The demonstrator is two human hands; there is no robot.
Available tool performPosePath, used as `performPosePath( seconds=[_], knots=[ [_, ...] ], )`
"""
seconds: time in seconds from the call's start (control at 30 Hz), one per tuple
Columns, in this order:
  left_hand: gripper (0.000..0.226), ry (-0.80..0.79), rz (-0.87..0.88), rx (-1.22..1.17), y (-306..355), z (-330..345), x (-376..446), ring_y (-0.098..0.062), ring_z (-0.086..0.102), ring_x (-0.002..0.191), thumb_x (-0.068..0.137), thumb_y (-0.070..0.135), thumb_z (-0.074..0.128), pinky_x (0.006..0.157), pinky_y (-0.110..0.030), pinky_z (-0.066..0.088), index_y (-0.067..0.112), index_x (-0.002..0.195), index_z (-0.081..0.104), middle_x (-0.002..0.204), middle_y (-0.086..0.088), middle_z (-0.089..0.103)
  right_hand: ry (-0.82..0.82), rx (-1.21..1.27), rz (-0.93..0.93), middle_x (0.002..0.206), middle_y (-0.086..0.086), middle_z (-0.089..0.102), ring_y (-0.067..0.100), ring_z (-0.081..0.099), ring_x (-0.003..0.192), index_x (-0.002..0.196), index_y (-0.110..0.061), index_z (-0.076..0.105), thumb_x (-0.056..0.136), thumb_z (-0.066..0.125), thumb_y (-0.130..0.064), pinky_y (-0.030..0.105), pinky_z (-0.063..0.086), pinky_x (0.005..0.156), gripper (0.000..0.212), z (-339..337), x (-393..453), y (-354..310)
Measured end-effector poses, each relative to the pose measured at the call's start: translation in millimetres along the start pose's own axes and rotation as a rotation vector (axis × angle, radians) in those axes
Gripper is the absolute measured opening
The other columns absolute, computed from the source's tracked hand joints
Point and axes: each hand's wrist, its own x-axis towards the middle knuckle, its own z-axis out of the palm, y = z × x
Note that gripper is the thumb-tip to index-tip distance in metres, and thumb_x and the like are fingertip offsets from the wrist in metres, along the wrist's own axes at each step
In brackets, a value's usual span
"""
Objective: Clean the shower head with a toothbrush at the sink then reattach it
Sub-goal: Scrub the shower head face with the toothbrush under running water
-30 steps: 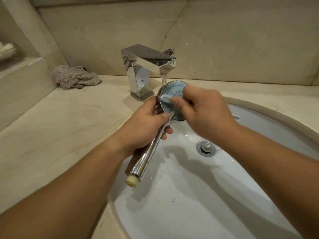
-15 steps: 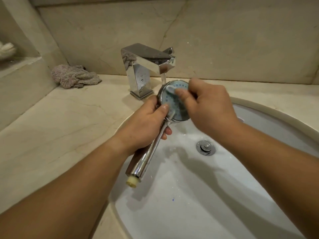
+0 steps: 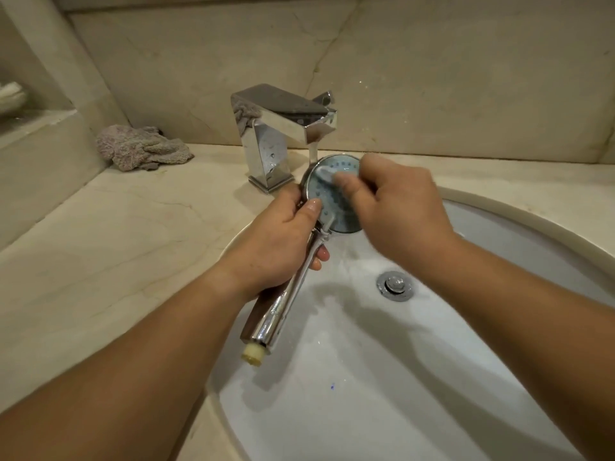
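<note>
Head view: over the far-left part of the white sink [image 3: 432,377], the left hand [image 3: 279,244] grips the chrome shower head [image 3: 332,201] by its handle, fingers wrapped round it, thumb on the blue face. The right hand [image 3: 399,207] pinches a toothbrush [image 3: 327,174], its blurred head lying on the face's far edge, just near the faucet [image 3: 283,128]. A crumpled cloth [image 3: 139,148] lies far left on the counter [image 3: 100,244].

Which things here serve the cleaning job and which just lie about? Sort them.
In use:
shower head, gripped by the left hand
toothbrush, held by the right hand
sink
faucet, water running

Lying about:
crumpled cloth on the counter
</note>
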Motion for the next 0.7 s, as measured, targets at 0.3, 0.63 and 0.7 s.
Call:
performPosePath(
  seconds=[0.3,0.63,0.7],
  knots=[
    [0.024,0.039,-0.051,-0.200,3.0,-1.1,0.0,-0.023,0.070,0.066,0.111,0.026,0.039,0.057,-0.033,0.060,0.018,0.130,0.052,0.093,-0.014,0.067,0.005,0.073,0.047,0.057,-0.006,0.046,0.018,0.044,0.056,0.069,-0.017,0.046,0.097,0.055,-0.046,0.032,0.032,0.052,0.041,-2.6,-10.2,12.4],
    [0.026,0.069,-0.077,-0.292,1.8,-3.0,2.6,-0.025,0.070,0.063,0.111,0.025,0.039,0.055,-0.033,0.059,0.015,0.130,0.053,0.083,-0.015,0.070,-0.041,0.040,0.004,0.053,-0.007,0.042,0.011,0.038,0.051,0.063,-0.022,0.037,0.097,0.055,-0.046,0.030,0.029,0.049,0.045,0.9,-14.8,8.1],
    [0.025,0.079,-0.095,-0.330,1.2,-3.0,2.9,-0.025,0.070,0.062,0.111,0.026,0.040,0.055,-0.033,0.060,0.014,0.128,0.054,0.075,-0.012,0.070,0.014,0.066,0.059,0.054,-0.006,0.043,0.012,0.038,0.051,0.064,-0.020,0.039,0.097,0.056,-0.046,0.031,0.028,0.049,0.045,-2.0,-9.8,13.4]
  ],
)
